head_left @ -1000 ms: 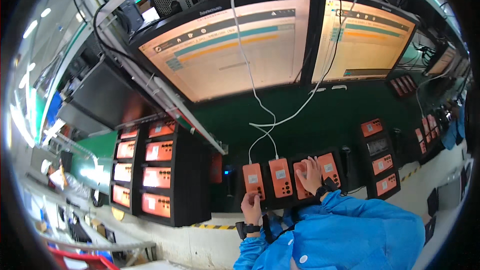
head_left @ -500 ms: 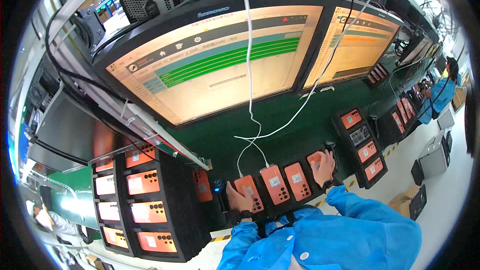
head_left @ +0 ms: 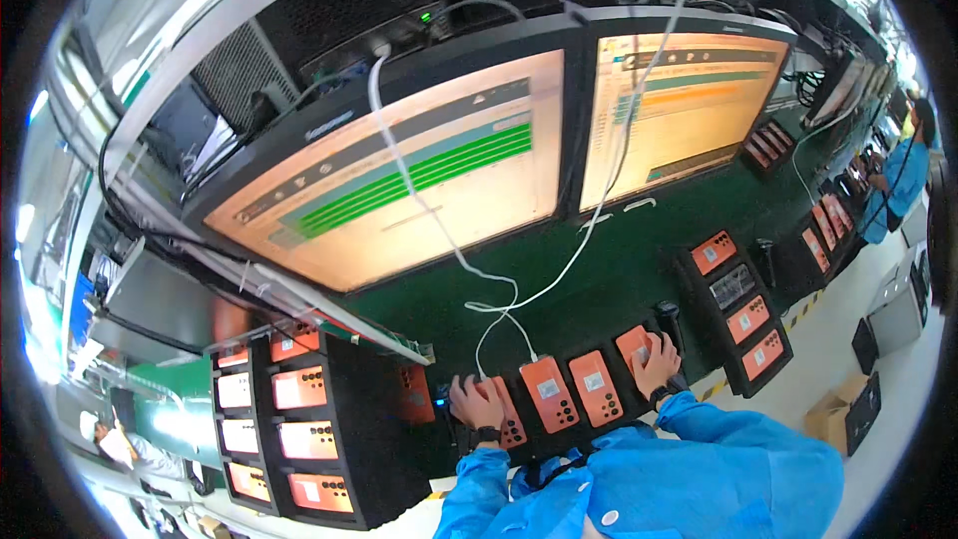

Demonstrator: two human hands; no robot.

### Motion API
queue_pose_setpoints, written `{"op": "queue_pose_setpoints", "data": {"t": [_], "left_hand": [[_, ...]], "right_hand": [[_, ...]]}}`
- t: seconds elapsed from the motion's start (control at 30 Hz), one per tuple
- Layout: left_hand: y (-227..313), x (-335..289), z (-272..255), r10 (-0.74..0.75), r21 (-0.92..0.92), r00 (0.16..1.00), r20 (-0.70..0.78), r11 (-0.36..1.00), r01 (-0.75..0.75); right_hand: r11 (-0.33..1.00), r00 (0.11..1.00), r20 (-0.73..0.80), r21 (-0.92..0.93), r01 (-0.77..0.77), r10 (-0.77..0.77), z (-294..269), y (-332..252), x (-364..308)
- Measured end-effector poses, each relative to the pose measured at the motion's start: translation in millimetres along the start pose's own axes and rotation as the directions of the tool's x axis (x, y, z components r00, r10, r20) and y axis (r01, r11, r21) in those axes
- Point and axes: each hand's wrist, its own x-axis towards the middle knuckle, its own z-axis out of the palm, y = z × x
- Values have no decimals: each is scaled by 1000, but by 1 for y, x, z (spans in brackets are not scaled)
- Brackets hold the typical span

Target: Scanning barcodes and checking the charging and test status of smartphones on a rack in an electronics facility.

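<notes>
My left hand (head_left: 476, 404) lies over the left edge of a coral phone (head_left: 510, 417), its fingers bent and apart near the end where a white cable (head_left: 481, 347) goes in. My right hand (head_left: 657, 367) is closed round the side of the phone (head_left: 633, 343) at the right end of the same row, the thumb over its back. Between my hands two more phones, a cabled phone (head_left: 549, 394) and an uncabled phone (head_left: 596, 388), lie back up in the black holder. Labels and dark camera rings show on their backs.
At left stands a black rack (head_left: 374, 429) with several coral phones. A smaller black tray (head_left: 739, 347) of phones is at right, beside a dark stand (head_left: 668, 317). Behind the green bench (head_left: 639, 260) are the left monitor (head_left: 399, 180) and right monitor (head_left: 689, 110). A co-worker (head_left: 906, 180) works far right.
The view has shifted. My left hand has moved from beside the leftmost phone onto its edge, fingers now bent. My right hand's spread fingers have drawn in around the rightmost phone.
</notes>
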Motion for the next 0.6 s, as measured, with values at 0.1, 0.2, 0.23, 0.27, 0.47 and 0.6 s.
{"op": "queue_pose_setpoints", "data": {"t": [0.1, 0.2, 0.23, 0.27, 0.47, 0.6], "left_hand": [[-15, 19, 33, -18, 45, 965, 262, 999, 6], [-20, 20, 48, 3, 106, 973, 232, 994, -29], [-13, 24, 48, 30, 93, 971, 239, 994, -54], [-7, 25, 40, -3, 134, 971, 237, 991, -30], [-2, 27, 32, 59, 109, 976, 212, 991, -84], [-9, 21, 33, 176, 172, 964, 201, 962, -211]], "right_hand": [[1000, 1000, 25, -5, -6, 6, 0, -5, 1], [999, 1000, 7, 32, 7, -7, 7, -2, 0], [999, 1000, -10, 30, 13, -13, 8, -4, 0], [1000, 1000, -22, 27, -10, 10, 9, -1, -1], [998, 994, -98, 34, 50, -47, 8, 3, -1], [998, 997, -72, 44, 34, -31, 8, 2, 2]]}}
